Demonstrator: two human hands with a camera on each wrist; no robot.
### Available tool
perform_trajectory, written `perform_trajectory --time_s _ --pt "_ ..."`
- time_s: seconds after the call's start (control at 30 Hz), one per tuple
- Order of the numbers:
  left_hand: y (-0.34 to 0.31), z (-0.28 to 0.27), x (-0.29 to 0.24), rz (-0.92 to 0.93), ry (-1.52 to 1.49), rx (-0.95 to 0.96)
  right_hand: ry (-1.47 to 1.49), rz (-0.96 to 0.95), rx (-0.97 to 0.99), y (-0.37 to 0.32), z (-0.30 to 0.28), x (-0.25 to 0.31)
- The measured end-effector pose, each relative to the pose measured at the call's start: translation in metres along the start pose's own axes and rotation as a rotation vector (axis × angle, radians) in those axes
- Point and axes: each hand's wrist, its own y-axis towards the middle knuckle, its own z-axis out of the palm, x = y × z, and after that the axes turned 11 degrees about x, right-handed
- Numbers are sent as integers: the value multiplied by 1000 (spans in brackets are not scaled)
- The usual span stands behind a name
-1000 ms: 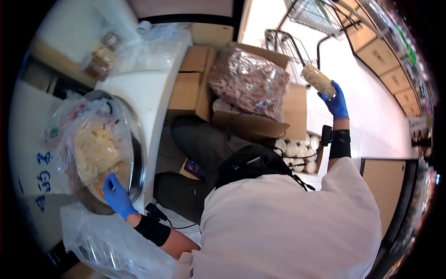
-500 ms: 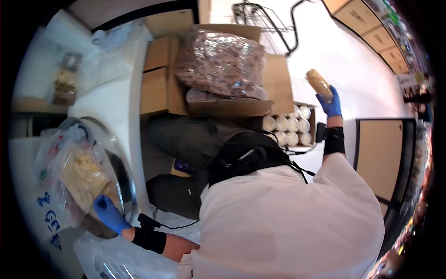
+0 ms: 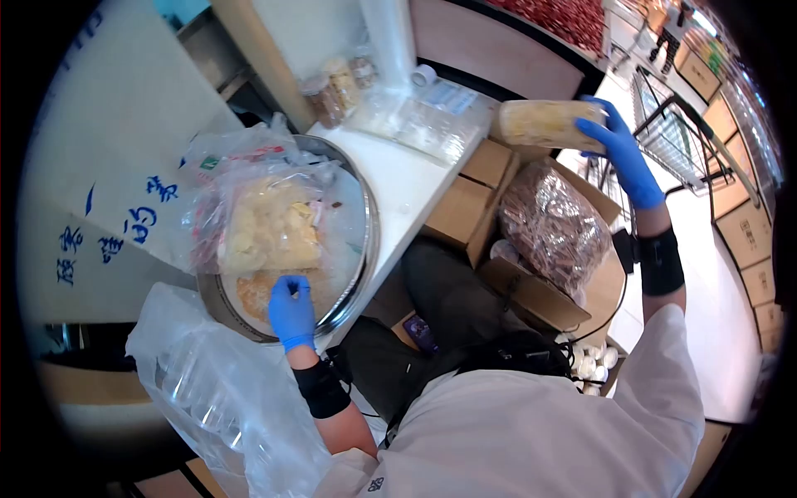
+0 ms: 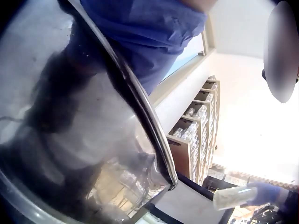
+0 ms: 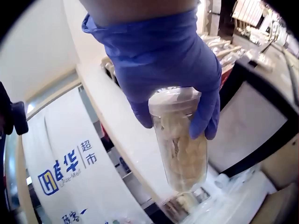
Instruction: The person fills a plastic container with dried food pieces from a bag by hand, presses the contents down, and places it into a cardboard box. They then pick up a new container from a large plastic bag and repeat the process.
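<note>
A clear cylindrical plastic tub of pale yellow pieces was held on its side above the far corner of the white counter, clasped at one end by the blue-gloved right hand. The blue-gloved left hand was set at the near rim of the round steel basin with its fingers bent. Whether anything was gripped could not be told.

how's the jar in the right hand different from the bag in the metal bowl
The jar is a rigid clear cylinder; the bag is soft, crumpled plastic. The jar is held in the air, sideways, by the right hand; the bag rests in the metal bowl near the left hand. Both hold pale yellow food.
</note>
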Motion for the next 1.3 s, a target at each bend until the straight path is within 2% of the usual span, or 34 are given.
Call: perform_trajectory --time_s 0.17,0.23,0.3,0.33,0.4,0.43,0.5,0.57,0.63,0.7,0.77,0.9,1.03,1.1,1.13,1.17,1.23,1.27,1.3 --pt "-3 0 -17 -81 47 9 -281 -132 343 113 122 40" --pt "-4 -4 -25 -125 137 88 -376 -279 442 153 176 30" --pt "-4 -1 -16 -110 165 75 -742 -326 362 171 230 32" --pt "-5 0 -16 -116 165 76 -738 -346 369 183 250 26" --pt "-6 2 -19 -107 171 51 -787 -324 545 205 287 21" --pt "-6 2 -20 -117 168 33 -788 -344 553 212 299 21" --pt "-8 0 -24 -110 175 28 -787 -265 437 222 320 22" --pt "-9 -3 -30 -121 180 15 -766 -272 484 243 330 13" --pt "-9 -4 -31 -126 194 32 -668 -296 414 253 341 8" --pt "-9 -4 -31 -106 181 7 -689 -299 437 263 350 3" --pt "-14 -4 -30 -99 173 -12 -749 -450 271 263 361 -8" --pt "-11 -6 -33 -151 150 9 -712 -486 397 271 368 -15" --pt "-10 -7 -35 -142 147 -23 -697 -444 351 248 355 -8" --pt "-12 -9 -37 -187 141 -26 -603 -513 267 216 346 9" --pt "-10 -6 -33 -194 205 -8 -598 -435 375 195 346 23" --pt "-8 -6 -32 -195 268 6 -597 -445 390 175 352 27" --pt "-9 -8 -32 -210 232 14 -594 -410 650 137 361 28" --pt "-7 -6 -29 -219 235 27 -594 -421 662 122 365 26" --pt "-6 -4 -26 -227 239 40 -657 -518 803 110 370 21"
